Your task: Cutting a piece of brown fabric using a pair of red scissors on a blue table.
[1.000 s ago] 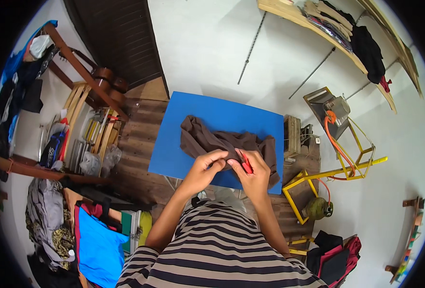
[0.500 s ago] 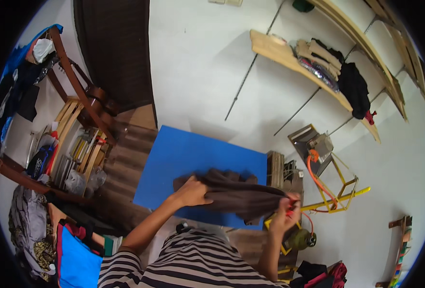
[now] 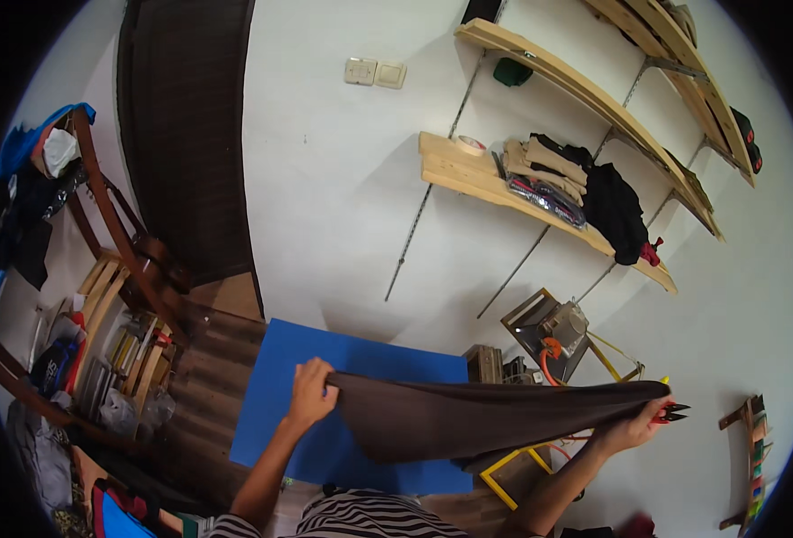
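Observation:
A dark brown cloth (image 3: 477, 417) is stretched sideways between my two hands, above a blue tabletop (image 3: 360, 351). My left hand (image 3: 311, 392) pinches its left end over the table. My right hand (image 3: 629, 430) grips the other end, out past the table's right edge. Red-handled snips (image 3: 668, 412) with dark pointed blades also sit in my right hand, blades pointing right. The cloth sags in folds along its length, and its lower edge hangs over the table's near side. Whether it is a finished garment or a plain piece, I cannot tell.
A wooden shelf (image 3: 468, 170) on the wall bears folded clothes (image 3: 549, 170) and a tape roll (image 3: 471, 145). Right of the table stands a metal device (image 3: 558, 327) with an orange hose. A rack of odds and ends (image 3: 127, 350) lines the left side, near a dark door (image 3: 186, 143).
My hands have moved apart and up, my right hand far to the right, pulling the bunched cloth out long. The view has tilted upward, showing more wall and shelving.

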Available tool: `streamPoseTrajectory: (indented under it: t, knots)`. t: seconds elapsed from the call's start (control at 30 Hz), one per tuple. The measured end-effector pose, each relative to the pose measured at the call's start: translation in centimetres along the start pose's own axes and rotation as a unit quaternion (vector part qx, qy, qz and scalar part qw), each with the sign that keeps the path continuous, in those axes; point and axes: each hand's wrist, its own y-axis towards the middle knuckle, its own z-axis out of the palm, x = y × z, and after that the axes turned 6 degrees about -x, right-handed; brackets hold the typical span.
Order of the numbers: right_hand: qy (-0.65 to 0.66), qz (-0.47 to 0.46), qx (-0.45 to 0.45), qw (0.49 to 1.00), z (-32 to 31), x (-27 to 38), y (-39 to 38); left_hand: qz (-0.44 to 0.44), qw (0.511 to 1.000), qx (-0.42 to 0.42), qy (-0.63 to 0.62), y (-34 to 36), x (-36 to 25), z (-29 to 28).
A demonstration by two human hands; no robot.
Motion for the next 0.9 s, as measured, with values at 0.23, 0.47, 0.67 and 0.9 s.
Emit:
streamPoseTrajectory:
  t: [0.23, 0.47, 0.67, 0.9]
  knots:
    - [0.078, 0.035, 0.052, 0.995, 4.8, -0.3, 7.6, 0.144, 0.880, -0.424, -0.158, 8.6, -4.0, -12.8]
    - [0.143, 0.127, 0.062, 0.980, 9.0, -2.6, 11.2, 0.243, 0.737, -0.187, -0.602, 10.5, -8.7, -21.5]
    - [0.138, 0.182, 0.150, 0.962, 12.3, -4.5, 9.6, 0.309, 0.885, 0.039, -0.345, 7.8, -10.6, -28.4]
    - [0.044, 0.208, 0.153, 0.965, 10.0, -5.6, 2.8, -0.009, 0.981, -0.051, -0.188, 0.8, -5.2, -28.8]
